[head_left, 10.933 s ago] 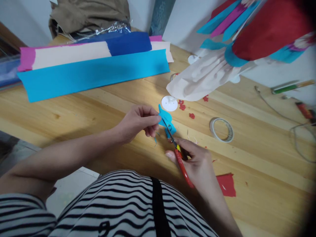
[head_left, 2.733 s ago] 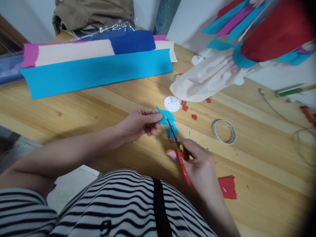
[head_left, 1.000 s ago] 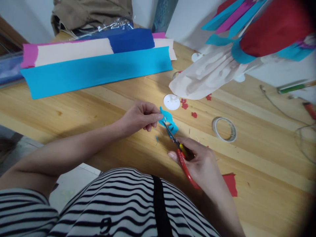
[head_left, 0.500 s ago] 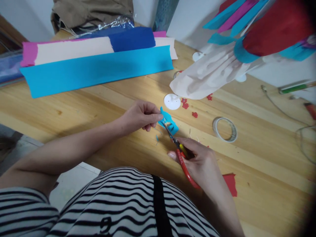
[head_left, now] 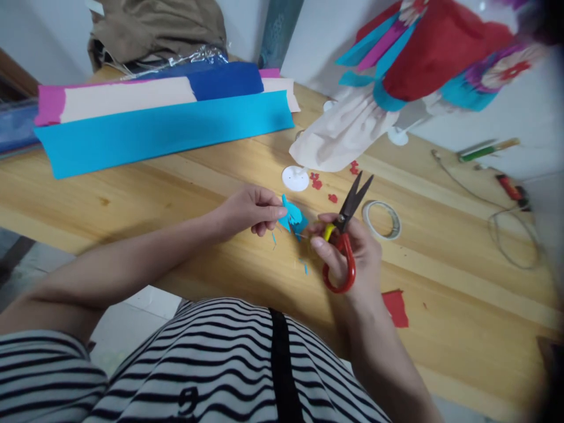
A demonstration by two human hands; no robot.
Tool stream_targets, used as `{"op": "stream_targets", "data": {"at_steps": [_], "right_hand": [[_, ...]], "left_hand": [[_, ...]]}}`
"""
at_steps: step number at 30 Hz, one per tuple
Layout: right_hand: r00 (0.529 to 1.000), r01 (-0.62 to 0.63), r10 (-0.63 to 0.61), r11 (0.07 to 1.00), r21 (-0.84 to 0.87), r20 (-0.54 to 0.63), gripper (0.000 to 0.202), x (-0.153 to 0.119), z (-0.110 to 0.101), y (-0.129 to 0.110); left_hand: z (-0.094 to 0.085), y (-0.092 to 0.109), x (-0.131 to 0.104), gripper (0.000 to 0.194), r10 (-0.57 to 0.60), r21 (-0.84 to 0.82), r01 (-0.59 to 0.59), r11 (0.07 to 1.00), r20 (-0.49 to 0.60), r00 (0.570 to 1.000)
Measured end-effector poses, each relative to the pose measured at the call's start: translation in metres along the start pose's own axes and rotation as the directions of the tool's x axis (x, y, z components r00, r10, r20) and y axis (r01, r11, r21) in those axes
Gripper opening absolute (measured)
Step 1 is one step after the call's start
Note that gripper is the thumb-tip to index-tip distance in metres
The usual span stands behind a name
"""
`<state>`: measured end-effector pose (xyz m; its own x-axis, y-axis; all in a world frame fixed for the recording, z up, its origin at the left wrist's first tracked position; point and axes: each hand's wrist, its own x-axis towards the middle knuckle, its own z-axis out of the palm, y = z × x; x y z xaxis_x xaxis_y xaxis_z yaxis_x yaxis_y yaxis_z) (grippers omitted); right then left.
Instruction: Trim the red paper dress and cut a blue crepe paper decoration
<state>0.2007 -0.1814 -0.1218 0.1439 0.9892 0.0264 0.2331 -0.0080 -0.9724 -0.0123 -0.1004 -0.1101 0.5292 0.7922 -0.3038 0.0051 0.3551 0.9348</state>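
Between thumb and fingers, my left hand (head_left: 258,210) pinches a small blue paper piece (head_left: 292,212) with cut, ragged edges. My right hand (head_left: 356,258) grips a pair of scissors (head_left: 348,214) with red and yellow handles. Their blades point up and away, slightly parted, clear of the paper. The right fingertips reach toward the lower right of the blue piece; whether they touch it is blurred. Tiny blue scraps (head_left: 305,268) lie on the table below it.
Folded blue paper (head_left: 167,135) lies at the back left. A red, blue and white paper figure (head_left: 409,64) stands at the back right on a white disc base (head_left: 295,178). Red paper bits (head_left: 333,198), a tape roll (head_left: 382,220), a red scrap (head_left: 395,308) and a cable (head_left: 460,187) lie rightward.
My right hand has drawn the scissors out of the blue paper and turned them blades-up, its fingertips now near the paper. The left hand keeps its pinch. The view has shifted slightly.
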Motion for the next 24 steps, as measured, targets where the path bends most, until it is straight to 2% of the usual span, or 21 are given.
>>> {"op": "stream_targets", "data": {"at_steps": [2,3,5,8,13,18,24], "right_hand": [[1.0,-0.026,0.026,1.0,0.013,0.001,0.04,-0.002,0.004,-0.001],[0.997,-0.06,0.059,0.998,0.013,0.043,0.041,-0.003,0.006,-0.002],[0.997,-0.071,0.07,0.994,0.085,0.01,0.044,-0.005,0.009,-0.004],[0.994,-0.095,0.084,0.98,0.175,0.071,0.041,-0.005,0.014,-0.006],[0.989,-0.109,0.09,0.98,0.165,0.118,0.047,-0.002,0.017,-0.005],[0.986,-0.133,0.115,0.979,0.155,0.121,0.048,0.0,0.017,-0.003],[0.985,-0.169,0.157,0.954,0.249,0.067,0.049,0.002,0.016,0.002]], "left_hand": [[0.003,-0.002,0.0,0.028,-0.003,0.042,0.001,0.999,0.061,0.998],[0.004,-0.003,0.0,0.028,-0.011,0.064,0.005,0.998,0.092,0.996],[0.007,-0.006,0.0,0.027,-0.024,0.107,0.009,0.994,0.135,0.991],[0.012,-0.007,-0.002,0.029,-0.035,0.161,0.007,0.987,0.17,0.985],[0.019,-0.004,-0.004,0.029,-0.059,0.232,0.019,0.973,0.165,0.984],[0.017,-0.007,-0.004,0.027,-0.025,0.214,-0.016,0.977,0.185,0.982],[0.009,-0.012,-0.003,0.041,0.021,0.197,-0.066,0.978,0.225,0.974]]}}
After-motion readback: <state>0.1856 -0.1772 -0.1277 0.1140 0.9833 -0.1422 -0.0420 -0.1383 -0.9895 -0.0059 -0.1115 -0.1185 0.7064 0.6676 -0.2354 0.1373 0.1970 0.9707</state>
